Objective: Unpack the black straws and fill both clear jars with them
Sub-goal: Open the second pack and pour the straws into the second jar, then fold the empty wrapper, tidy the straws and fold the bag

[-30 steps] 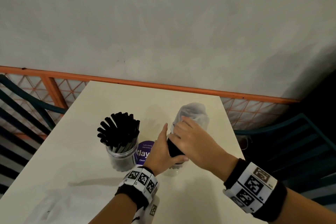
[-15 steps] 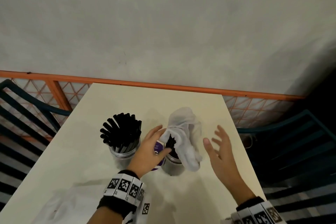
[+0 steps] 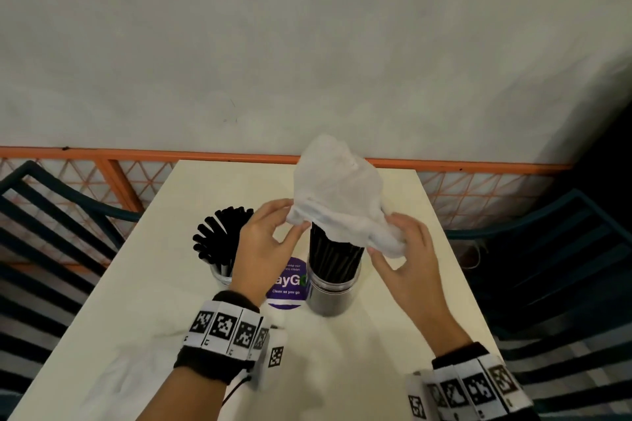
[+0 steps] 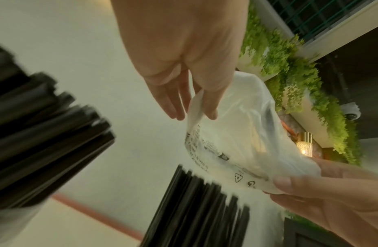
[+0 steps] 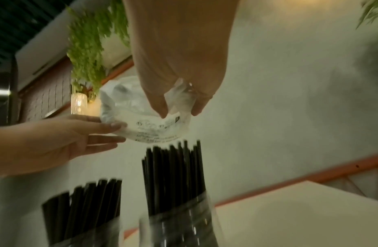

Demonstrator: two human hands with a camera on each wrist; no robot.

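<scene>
A crumpled clear plastic bag (image 3: 338, 188) is held above the right clear jar (image 3: 333, 294). The bag's open mouth hangs just at the tips of the black straws (image 3: 335, 255) that stand upright in that jar. My left hand (image 3: 295, 215) pinches the bag's left edge, and my right hand (image 3: 386, 236) grips its bunched right edge. In the wrist views the bag (image 4: 236, 133) (image 5: 141, 120) hangs just over the straw tips (image 5: 175, 167). The left clear jar (image 3: 222, 275) stands beside it, with black straws (image 3: 219, 236) fanning out of its top.
Between the jars a round purple sticker (image 3: 287, 285) lies on the cream table (image 3: 393, 318). Another clear wrapper (image 3: 113, 376) lies flat at the table's near left. Dark slatted chairs (image 3: 51, 232) flank both sides. An orange rail (image 3: 136, 155) and a grey wall stand behind.
The bag has risen up off the straws in the right jar. My right hand, open and apart half a second ago, now grips the bag's right edge.
</scene>
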